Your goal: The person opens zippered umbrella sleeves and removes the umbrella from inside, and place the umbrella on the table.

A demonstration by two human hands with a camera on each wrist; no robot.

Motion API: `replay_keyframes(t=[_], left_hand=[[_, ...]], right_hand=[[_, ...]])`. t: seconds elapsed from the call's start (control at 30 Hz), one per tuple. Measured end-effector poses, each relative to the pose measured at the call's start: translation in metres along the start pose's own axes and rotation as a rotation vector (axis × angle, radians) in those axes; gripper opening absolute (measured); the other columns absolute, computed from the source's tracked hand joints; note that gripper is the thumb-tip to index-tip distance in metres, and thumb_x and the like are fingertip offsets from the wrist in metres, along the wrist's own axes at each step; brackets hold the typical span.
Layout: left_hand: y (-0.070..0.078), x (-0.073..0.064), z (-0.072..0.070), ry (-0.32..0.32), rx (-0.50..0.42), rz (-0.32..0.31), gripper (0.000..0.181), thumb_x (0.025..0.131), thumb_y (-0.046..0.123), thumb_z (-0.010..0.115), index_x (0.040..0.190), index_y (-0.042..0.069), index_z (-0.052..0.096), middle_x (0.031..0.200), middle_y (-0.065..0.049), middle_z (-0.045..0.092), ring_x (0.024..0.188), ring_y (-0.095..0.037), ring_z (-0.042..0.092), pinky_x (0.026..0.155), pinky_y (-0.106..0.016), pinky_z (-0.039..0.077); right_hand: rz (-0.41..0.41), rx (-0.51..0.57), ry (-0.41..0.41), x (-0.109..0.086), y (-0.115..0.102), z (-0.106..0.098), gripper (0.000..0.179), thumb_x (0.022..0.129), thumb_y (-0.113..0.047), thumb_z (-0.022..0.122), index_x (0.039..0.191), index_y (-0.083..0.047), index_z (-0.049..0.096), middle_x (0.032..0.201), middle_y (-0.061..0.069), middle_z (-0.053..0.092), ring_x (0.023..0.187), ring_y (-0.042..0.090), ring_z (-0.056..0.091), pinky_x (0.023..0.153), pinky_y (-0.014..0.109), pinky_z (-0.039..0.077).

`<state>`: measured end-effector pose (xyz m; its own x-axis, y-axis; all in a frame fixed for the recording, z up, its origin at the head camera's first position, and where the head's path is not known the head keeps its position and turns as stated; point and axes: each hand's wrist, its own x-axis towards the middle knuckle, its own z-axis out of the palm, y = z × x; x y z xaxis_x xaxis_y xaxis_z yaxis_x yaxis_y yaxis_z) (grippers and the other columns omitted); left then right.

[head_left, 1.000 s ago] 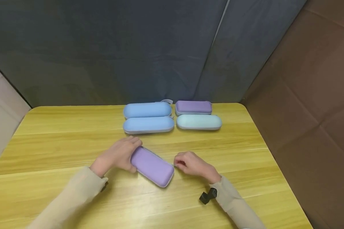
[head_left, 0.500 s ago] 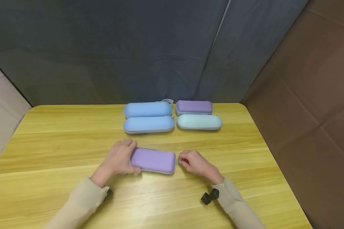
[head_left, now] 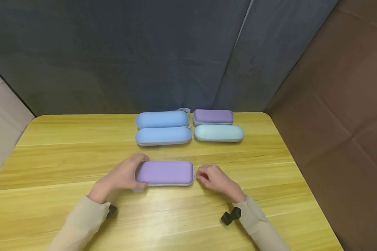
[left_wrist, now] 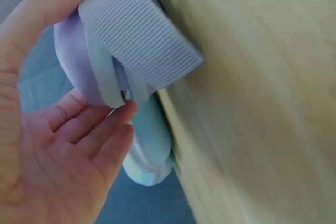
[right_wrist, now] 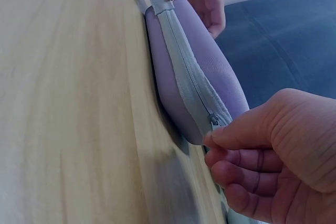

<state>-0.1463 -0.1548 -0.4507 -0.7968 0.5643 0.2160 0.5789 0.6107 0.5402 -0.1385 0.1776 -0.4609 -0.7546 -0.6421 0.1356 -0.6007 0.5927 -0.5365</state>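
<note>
A light purple zip pencil case [head_left: 165, 172] lies straight across the table in the head view. My left hand [head_left: 124, 175] grips its left end, thumb on the near side and fingers on the far side. A grey ribbed strap loop [left_wrist: 142, 35] sticks out beside that thumb in the left wrist view. At the opposite end, my right hand [head_left: 215, 179] pinches the small zipper pull [right_wrist: 214, 122] between thumb and index finger. The grey zipper [right_wrist: 185, 74] looks closed along the side seen by the right wrist camera.
Behind the held case lie two blue cases [head_left: 162, 120], one in front of the other. To their right are a darker purple case [head_left: 213, 116] and a mint case [head_left: 219, 133]. A dark cloth wall [head_left: 128, 55] stands at the table's back edge.
The light purple case has turned from slanted to straight across, its right end swinging away from me. My left hand has turned with it; my right hand shifted slightly right, still at the zipper end.
</note>
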Motion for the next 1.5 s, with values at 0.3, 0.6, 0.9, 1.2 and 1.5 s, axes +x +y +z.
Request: replay_keyframes(t=[0.3, 0.6, 0.9, 1.2, 1.5], left_hand=[[-0.005, -0.001, 0.008, 0.024, -0.100, 0.050, 0.058, 0.057, 0.019, 0.079, 0.104, 0.005, 0.049, 0.090, -0.004, 0.061, 0.076, -0.014, 0.056, 0.064, -0.027, 0.050], [-0.002, -0.004, 0.010, 0.056, -0.078, 0.028, 0.057, 0.058, 0.021, 0.079, 0.103, 0.004, 0.049, 0.086, -0.003, 0.059, 0.072, -0.013, 0.054, 0.060, -0.026, 0.048], [-0.002, -0.005, 0.011, 0.055, -0.081, 0.013, 0.058, 0.058, 0.021, 0.080, 0.104, 0.003, 0.048, 0.089, -0.005, 0.059, 0.075, -0.015, 0.055, 0.063, -0.028, 0.049], [0.000, -0.006, 0.011, 0.059, -0.095, -0.003, 0.060, 0.058, 0.020, 0.080, 0.105, 0.002, 0.048, 0.091, -0.006, 0.058, 0.078, -0.016, 0.055, 0.064, -0.030, 0.050], [-0.001, -0.006, 0.014, 0.071, -0.104, -0.003, 0.061, 0.057, 0.019, 0.081, 0.106, 0.002, 0.049, 0.093, -0.006, 0.059, 0.079, -0.017, 0.056, 0.066, -0.031, 0.050]], right_hand=[[-0.032, -0.066, 0.066, -0.006, -0.005, 0.003, 0.009, 0.084, -0.003, 0.064, 0.077, -0.007, 0.064, 0.070, -0.003, 0.057, 0.062, 0.005, 0.047, 0.057, 0.017, 0.043], [-0.042, -0.080, 0.110, -0.011, -0.023, 0.011, 0.010, 0.082, 0.000, 0.063, 0.074, -0.006, 0.063, 0.068, -0.002, 0.056, 0.061, 0.005, 0.046, 0.054, 0.014, 0.040], [-0.007, -0.071, 0.220, -0.009, -0.044, 0.028, 0.009, 0.076, 0.003, 0.066, 0.072, -0.004, 0.064, 0.065, 0.001, 0.057, 0.056, 0.004, 0.046, 0.049, 0.012, 0.038], [0.028, -0.107, 0.255, 0.007, -0.069, 0.048, 0.011, 0.077, 0.002, 0.066, 0.069, -0.007, 0.066, 0.061, 0.000, 0.059, 0.053, 0.004, 0.047, 0.049, 0.010, 0.038], [0.002, -0.178, 0.206, 0.030, -0.092, 0.066, 0.011, 0.077, 0.000, 0.065, 0.070, -0.007, 0.069, 0.062, -0.002, 0.063, 0.054, 0.005, 0.056, 0.051, 0.013, 0.044]])
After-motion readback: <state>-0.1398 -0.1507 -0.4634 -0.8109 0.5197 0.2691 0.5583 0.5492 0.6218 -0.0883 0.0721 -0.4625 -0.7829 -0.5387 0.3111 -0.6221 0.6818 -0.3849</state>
